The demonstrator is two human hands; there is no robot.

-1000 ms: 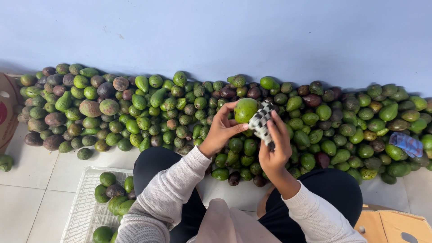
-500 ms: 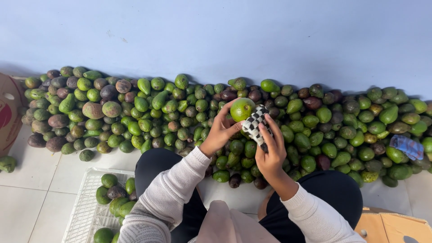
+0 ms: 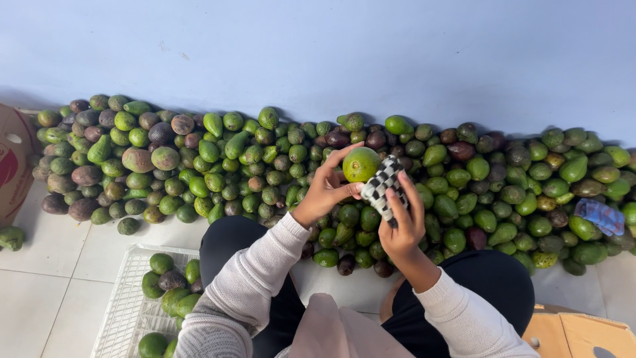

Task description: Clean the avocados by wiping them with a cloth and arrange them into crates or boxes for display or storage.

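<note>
My left hand [image 3: 326, 189] holds a round green avocado [image 3: 361, 164] up in front of me. My right hand [image 3: 402, 222] grips a black-and-white checked cloth [image 3: 380, 187] and presses it against the avocado's right side. Both hands hover over the near edge of a long heap of green and dark avocados [image 3: 265, 166] lying on the floor along the wall. My legs in black trousers are folded under me, and my sleeves are pale knit.
A white plastic crate [image 3: 122, 305] with several avocados stands at my left knee. A cardboard box [image 3: 13, 162] is at the far left, another box [image 3: 576, 335] at the lower right. A blue checked cloth [image 3: 599, 215] lies on the heap's right end. The blue wall [image 3: 318, 53] backs the heap.
The avocado and cloth have stayed in my hands; the cloth has shifted slightly against the fruit. The heap is unchanged.
</note>
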